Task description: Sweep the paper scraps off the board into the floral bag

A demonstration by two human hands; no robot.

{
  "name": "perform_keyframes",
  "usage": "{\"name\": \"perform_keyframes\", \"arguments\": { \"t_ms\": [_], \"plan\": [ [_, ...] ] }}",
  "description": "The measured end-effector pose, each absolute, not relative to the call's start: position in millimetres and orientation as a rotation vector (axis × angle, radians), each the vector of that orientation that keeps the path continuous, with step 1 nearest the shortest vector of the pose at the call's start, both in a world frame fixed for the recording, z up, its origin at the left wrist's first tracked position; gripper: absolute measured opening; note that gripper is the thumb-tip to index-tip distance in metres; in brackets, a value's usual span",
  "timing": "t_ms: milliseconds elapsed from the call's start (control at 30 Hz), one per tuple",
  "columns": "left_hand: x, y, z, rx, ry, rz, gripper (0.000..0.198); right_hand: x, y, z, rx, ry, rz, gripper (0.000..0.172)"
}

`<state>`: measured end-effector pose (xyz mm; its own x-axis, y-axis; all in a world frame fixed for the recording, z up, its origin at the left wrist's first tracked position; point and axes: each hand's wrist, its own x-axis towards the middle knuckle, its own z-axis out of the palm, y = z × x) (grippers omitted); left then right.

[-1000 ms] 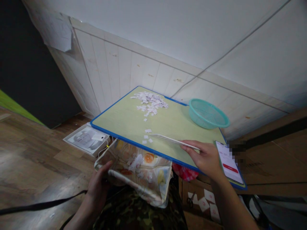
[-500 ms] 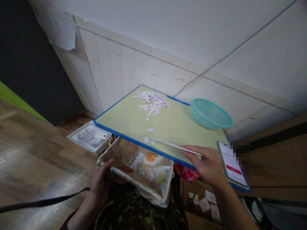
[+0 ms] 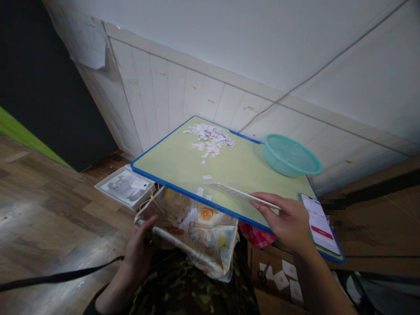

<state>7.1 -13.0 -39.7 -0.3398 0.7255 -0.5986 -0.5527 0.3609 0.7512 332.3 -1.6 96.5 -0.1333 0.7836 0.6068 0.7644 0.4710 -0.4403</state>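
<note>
A person's right hand (image 3: 288,218), fingers pinched closed on its end, holds a thin white card (image 3: 236,191) over a yellow-green counter (image 3: 243,168); the left hand (image 3: 139,249) grips a fruit-print cloth tray (image 3: 223,239) at the counter's 7 o'clock, thumb on the rim. White paper scraps (image 3: 211,136) heap at 11, a turquoise basin (image 3: 284,166) sits at 2, a smartphone (image 3: 320,223) at 4.

Wears camouflage cloth (image 3: 193,288) in mottled dark green, tan and black across the lap, plus a dark sleeve (image 3: 92,306) on the left forearm (image 3: 114,288).
</note>
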Motion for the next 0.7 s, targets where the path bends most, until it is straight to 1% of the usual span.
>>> {"name": "perform_keyframes", "arguments": {
  "t_ms": [133, 267, 467, 700],
  "plan": [
    [10, -13, -33, 0.165, 1.381, 1.320, 0.037, 351, -19, 102, -1.360, -1.887, -0.129, 0.010],
    [11, -13, -31, 0.160, 1.387, 1.311, 0.034, 359, -37, 104, -1.325, -1.963, -0.121, 0.012],
    [8, -12, -38, 0.168, 1.390, 1.303, 0.037, 357, -43, 108, -1.310, -2.022, -0.105, 0.010],
    [7, -12, -38, 0.140, 1.391, 1.319, 0.030, 363, -27, 104, -1.306, -2.067, -0.261, 0.010]
  ]
}}
